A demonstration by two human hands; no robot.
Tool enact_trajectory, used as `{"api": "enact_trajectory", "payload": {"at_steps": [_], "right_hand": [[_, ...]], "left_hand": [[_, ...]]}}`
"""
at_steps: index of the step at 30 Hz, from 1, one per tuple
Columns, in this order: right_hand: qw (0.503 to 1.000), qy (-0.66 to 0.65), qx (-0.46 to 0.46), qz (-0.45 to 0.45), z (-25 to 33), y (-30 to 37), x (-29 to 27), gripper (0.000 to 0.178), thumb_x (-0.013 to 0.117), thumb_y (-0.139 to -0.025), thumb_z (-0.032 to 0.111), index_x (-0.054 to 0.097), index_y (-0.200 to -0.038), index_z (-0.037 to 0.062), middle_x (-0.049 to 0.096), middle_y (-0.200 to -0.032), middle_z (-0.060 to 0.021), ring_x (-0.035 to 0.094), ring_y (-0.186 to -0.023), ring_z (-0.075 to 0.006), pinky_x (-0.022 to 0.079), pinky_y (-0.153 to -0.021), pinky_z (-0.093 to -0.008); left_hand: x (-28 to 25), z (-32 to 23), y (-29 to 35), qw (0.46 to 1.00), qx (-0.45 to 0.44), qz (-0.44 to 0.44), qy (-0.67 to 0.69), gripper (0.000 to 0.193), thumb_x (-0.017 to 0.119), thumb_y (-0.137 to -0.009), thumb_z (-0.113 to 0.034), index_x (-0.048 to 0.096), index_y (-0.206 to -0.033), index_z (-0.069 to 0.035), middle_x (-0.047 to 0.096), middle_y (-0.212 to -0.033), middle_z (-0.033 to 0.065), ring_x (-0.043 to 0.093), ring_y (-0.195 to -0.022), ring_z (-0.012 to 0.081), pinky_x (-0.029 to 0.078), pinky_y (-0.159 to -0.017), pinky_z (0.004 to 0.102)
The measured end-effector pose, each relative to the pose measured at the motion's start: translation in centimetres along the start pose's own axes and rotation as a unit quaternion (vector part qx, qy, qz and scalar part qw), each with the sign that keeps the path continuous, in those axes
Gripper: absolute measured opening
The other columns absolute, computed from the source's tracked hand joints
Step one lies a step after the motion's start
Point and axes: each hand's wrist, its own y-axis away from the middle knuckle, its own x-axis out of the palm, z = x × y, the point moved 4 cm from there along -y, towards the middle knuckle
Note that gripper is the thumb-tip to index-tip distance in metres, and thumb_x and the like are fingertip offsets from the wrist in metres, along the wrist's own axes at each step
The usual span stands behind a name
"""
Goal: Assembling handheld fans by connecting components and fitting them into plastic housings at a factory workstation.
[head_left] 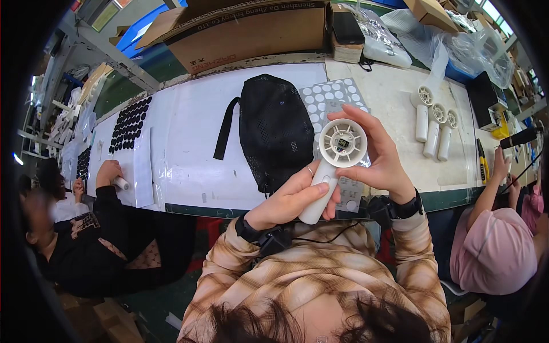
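Note:
A white handheld fan (315, 209) is held up over the near edge of the table, its round, ribbed head tilted towards me. In the middle of that head sits a small dark display; no blades show. My left hand (290, 199) is closed around the handle, the thumb resting near its button. Curved fingers of my right hand (382, 157) grip the rim of the head from the right side. Behind the fan lie sheets of round white stickers (322, 97), partly covered by my hands. Left of them rests a black mesh bag (273, 128) with a strap.
Several similar white fans (433, 135) lie to the right, beside a black box (486, 103) and a yellow-handled tool (484, 170). A cardboard box (246, 37) and a phone (348, 27) stand at the back. Rows of black discs (130, 123) lie left. People sit on both sides.

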Motion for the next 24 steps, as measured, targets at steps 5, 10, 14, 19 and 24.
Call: {"api": "enact_trajectory", "payload": {"at_steps": [5, 10, 14, 19, 24], "right_hand": [[1.0, -0.012, 0.0, -0.013, -0.4, -0.2, 0.2, 0.086, 0.078, -0.063, 0.003, 0.031, -0.136, 0.005, 0.048, -0.128, -0.0153, 0.047, -0.118, -0.0215, 0.037, -0.099, -0.0333], [0.999, -0.03, 0.006, -0.032, -0.6, -0.3, 0.4, 0.08, 0.077, -0.065, 0.004, 0.036, -0.134, 0.0053, 0.05, -0.126, -0.0117, 0.049, -0.116, -0.0186, 0.037, -0.099, -0.0307], [1.0, -0.021, 0.014, -0.018, -1.1, -0.3, 0.2, 0.085, 0.077, -0.064, 0.003, 0.032, -0.136, 0.0051, 0.047, -0.129, -0.0147, 0.046, -0.119, -0.0209, 0.036, -0.1, -0.0327], [1.0, -0.014, 0.024, -0.012, -1.5, -0.3, 0.3, 0.088, 0.077, -0.063, 0.002, 0.03, -0.137, 0.0051, 0.045, -0.131, -0.0157, 0.044, -0.121, -0.0221, 0.035, -0.101, -0.0339], [0.999, 0.004, 0.027, -0.016, -1.6, 0.0, -0.2, 0.083, 0.075, -0.067, 0.006, 0.03, -0.137, 0.0056, 0.046, -0.131, -0.0144, 0.044, -0.122, -0.0219, 0.036, -0.1, -0.0333]], "left_hand": [[-0.1, -0.1, -0.3, 0.999, 0.004, -0.04, -0.027, 0.032, 0.04, -0.093, -0.02, 0.033, -0.12, -0.003, 0.052, -0.088, 0.0087, 0.056, -0.066, 0.0152, 0.048, -0.06, 0.0258], [-0.4, 0.1, -0.4, 0.997, 0.005, -0.063, -0.04, 0.032, 0.039, -0.093, -0.023, 0.034, -0.118, -0.003, 0.052, -0.085, 0.0089, 0.056, -0.062, 0.0158, 0.047, -0.056, 0.0253], [-0.8, 0.4, -0.6, 0.996, 0.005, -0.079, -0.047, 0.032, 0.039, -0.093, -0.026, 0.035, -0.117, -0.004, 0.052, -0.083, 0.0087, 0.055, -0.059, 0.015, 0.046, -0.053, 0.0248], [-1.1, 0.7, -0.5, 0.997, 0.004, -0.075, -0.004, 0.029, 0.04, -0.095, -0.022, 0.035, -0.117, -0.003, 0.052, -0.083, 0.005, 0.054, -0.06, 0.0117, 0.046, -0.055, 0.0235], [-1.4, 0.9, -1.2, 0.996, -0.001, -0.089, 0.004, 0.03, 0.04, -0.095, -0.022, 0.037, -0.118, -0.004, 0.053, -0.08, 0.0049, 0.054, -0.058, 0.0118, 0.046, -0.054, 0.0235]]}}
